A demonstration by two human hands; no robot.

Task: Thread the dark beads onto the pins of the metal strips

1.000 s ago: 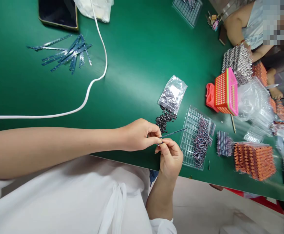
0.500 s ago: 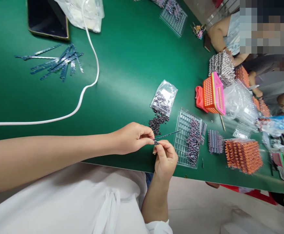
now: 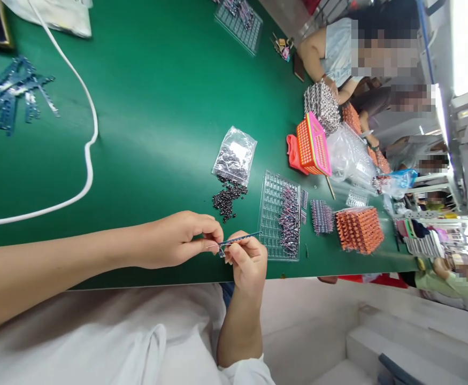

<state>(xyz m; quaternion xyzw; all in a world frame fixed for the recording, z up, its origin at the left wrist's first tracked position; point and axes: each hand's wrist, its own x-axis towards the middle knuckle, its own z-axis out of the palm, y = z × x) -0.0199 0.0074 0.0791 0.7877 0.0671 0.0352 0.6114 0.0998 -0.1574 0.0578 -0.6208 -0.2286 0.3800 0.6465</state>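
My left hand [image 3: 183, 239], coming from the left, is closed in a pinch at the end of a thin dark blue strip [image 3: 246, 236]. Close beside it my right hand [image 3: 250, 263] is closed too, thumb and finger on a small dark piece at the strip's near end. The strip's free end points right over the right fingers. Fine details between the fingertips are too small to tell. Above the hands lies a pile of small dark beads [image 3: 224, 202], spilling from a clear bag [image 3: 236, 152]. Right of them is a clear tray [image 3: 271, 214] partly filled with purplish pieces [image 3: 289, 222].
Blue strips [image 3: 11, 91] and a white cable [image 3: 90, 133] lie on the left of the green table [image 3: 149, 123]. Farther right are a pink and orange basket [image 3: 312, 144], clear plastic bags [image 3: 348, 152] and an orange stack [image 3: 360, 230]. Other people sit beyond.
The view has turned, so the table's contents appear farther left. The strip now crosses over my right fingers, where before it stuck out above them. Both hands remain pinched together.
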